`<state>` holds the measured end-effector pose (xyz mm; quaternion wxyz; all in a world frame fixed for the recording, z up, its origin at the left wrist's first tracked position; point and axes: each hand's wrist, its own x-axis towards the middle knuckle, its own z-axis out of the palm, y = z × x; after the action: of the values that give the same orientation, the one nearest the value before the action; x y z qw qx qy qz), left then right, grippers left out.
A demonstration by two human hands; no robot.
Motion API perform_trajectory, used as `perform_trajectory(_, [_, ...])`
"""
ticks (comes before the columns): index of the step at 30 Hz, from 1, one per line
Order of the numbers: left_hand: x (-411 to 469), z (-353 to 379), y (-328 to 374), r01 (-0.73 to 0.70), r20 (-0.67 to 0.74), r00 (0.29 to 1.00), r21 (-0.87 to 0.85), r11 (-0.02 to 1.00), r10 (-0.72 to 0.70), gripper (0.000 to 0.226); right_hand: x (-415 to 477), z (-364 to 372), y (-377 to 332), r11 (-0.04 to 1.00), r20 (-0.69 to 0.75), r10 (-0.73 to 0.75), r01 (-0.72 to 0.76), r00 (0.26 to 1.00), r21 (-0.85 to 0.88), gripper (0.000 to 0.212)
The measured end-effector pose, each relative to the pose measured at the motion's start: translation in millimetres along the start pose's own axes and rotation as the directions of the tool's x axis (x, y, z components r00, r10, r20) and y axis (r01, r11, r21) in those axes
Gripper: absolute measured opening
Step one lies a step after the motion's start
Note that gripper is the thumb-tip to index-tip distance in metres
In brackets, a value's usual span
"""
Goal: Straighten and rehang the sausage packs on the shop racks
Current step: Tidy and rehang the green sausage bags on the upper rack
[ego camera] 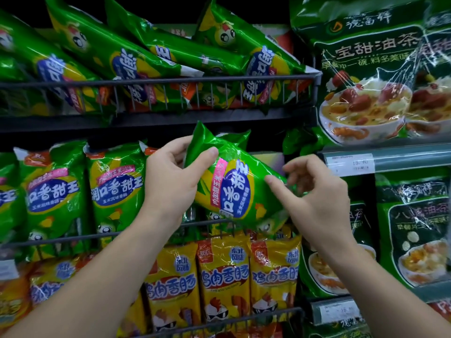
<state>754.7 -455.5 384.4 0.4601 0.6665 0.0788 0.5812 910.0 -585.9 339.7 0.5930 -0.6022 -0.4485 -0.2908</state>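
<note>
The left hand [170,179] grips a tilted green pack [234,189] near its top, thumb across the front; the right hand [317,198] has its thumb on the pack's right side, fingers [300,167] curled beside it, grip unclear; yellow packs [219,276] stand in the rack [244,315] below.

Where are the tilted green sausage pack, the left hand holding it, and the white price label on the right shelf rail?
tilted green sausage pack [231,189]: head view, on its blue logo.
left hand [170,181]: head view, back of the hand.
white price label [350,164]: head view, its printed face.
</note>
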Motion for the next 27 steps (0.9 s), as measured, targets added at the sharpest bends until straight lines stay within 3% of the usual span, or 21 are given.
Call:
perform_trajectory(2, [2, 1, 3, -0.009, 0.056, 0.998, 0.04, 0.999, 0.007, 0.014, 7, 0, -7, 0.997, 0.116, -0.068, 0.071, 0.991, -0.015, 0.05])
perform_trajectory(5, [5, 5, 9, -0.029, 0.137, 0.99, 0.086, 0.996, 0.017, 0.012, 15, 2, -20, 0.999, 0.391, -0.016, 0.026, 0.92, -0.022, 0.078])
perform_trajectory(8, [7, 8, 15, -0.048, 0.184, 0.983, 0.101, 0.994, 0.029, 0.012, 19, 2, -26, 0.997, 0.517, 0.056, -0.071, 0.854, 0.009, 0.08])
perform_trajectory(13, [11, 12, 15, -0.05, 0.244, 0.97, 0.141, 0.989, 0.014, 0.015, 19, 0, -23, 0.979, 0.51, 0.067, -0.156, 0.857, 0.132, 0.054])
perform_trajectory(17, [17, 10, 12, -0.104, 0.187, 0.98, 0.223, 0.969, 0.062, 0.045, 19, 0, -17, 0.981, 0.43, 0.075, -0.143, 0.9, 0.13, 0.042])
perform_trajectory(20, [19, 5, 3, -0.035, 0.146, 0.989, 0.212, 0.977, 0.004, 0.061, 23, -2, -11, 0.963, 0.353, 0.107, -0.186, 0.929, 0.198, 0.033])
perform_trajectory(24, [10, 15, -5, 0.042, 0.25, 0.963, 0.214, 0.976, -0.096, 0.074, 30, -5, -6, 0.89, 0.25, 0.18, -0.265, 0.952, 0.37, 0.028])
perform_trajectory(27, [8, 30, -6, 0.025, 0.324, 0.941, 0.211, 0.977, -0.094, 0.077, 34, -5, -4, 0.82, 0.214, 0.205, -0.287, 0.955, 0.495, 0.032])
